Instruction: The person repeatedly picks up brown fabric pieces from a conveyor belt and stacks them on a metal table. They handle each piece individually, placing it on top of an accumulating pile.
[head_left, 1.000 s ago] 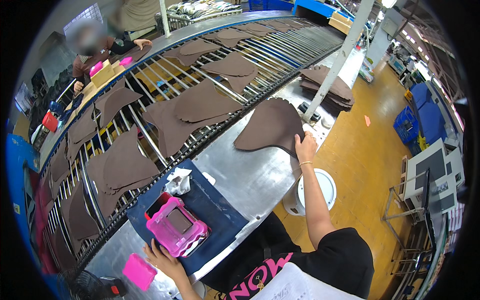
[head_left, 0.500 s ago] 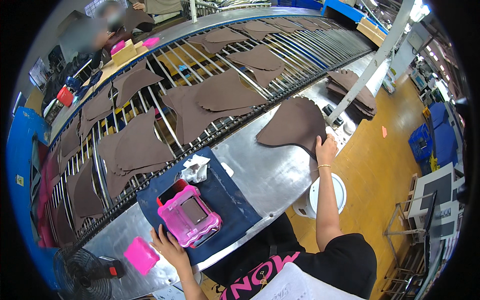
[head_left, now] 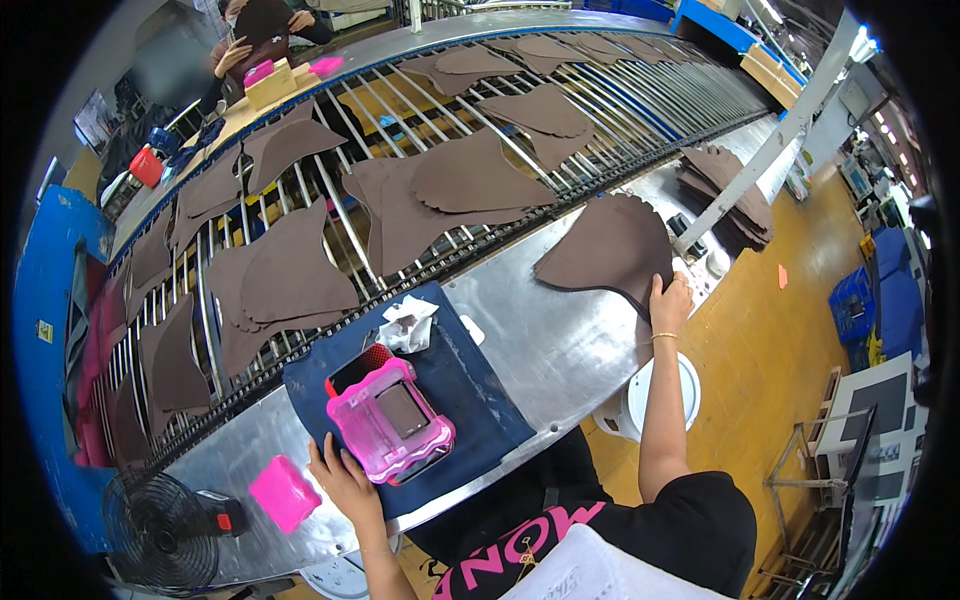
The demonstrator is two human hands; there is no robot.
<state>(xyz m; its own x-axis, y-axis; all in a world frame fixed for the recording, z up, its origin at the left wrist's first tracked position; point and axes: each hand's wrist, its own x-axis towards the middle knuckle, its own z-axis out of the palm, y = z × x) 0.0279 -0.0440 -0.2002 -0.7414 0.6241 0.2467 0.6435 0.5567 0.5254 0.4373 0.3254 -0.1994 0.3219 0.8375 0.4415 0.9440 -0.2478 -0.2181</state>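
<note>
A stack of dark brown cut pieces (head_left: 608, 250) with a notched upper edge lies on the metal table. My right hand (head_left: 672, 303) grips its near right edge, the thumb on top and the other fingers partly hidden. With fingers spread, my left hand (head_left: 343, 482) rests at the edge of a dark blue mat (head_left: 480, 400), holding nothing. Close to its fingertips sits an open pink plastic box (head_left: 378, 450) with a wavy rim and a dark rectangular thing inside. Left of that hand, a bright pink block (head_left: 285, 494) lies on the metal.
Crumpled white paper (head_left: 407, 325) lies on the mat. Beyond runs a roller conveyor (head_left: 335, 215) carrying several brown pieces. A slanted metal post (head_left: 745, 185) rises beside another brown stack (head_left: 728, 195). A black fan (head_left: 160, 530) stands at the lower left, a white bucket (head_left: 675, 395) below my right arm.
The whole view has shifted slightly, while both hands keep their places on the table. Across the conveyor, a co-worker now holds up a dark brown piece in both hands.
</note>
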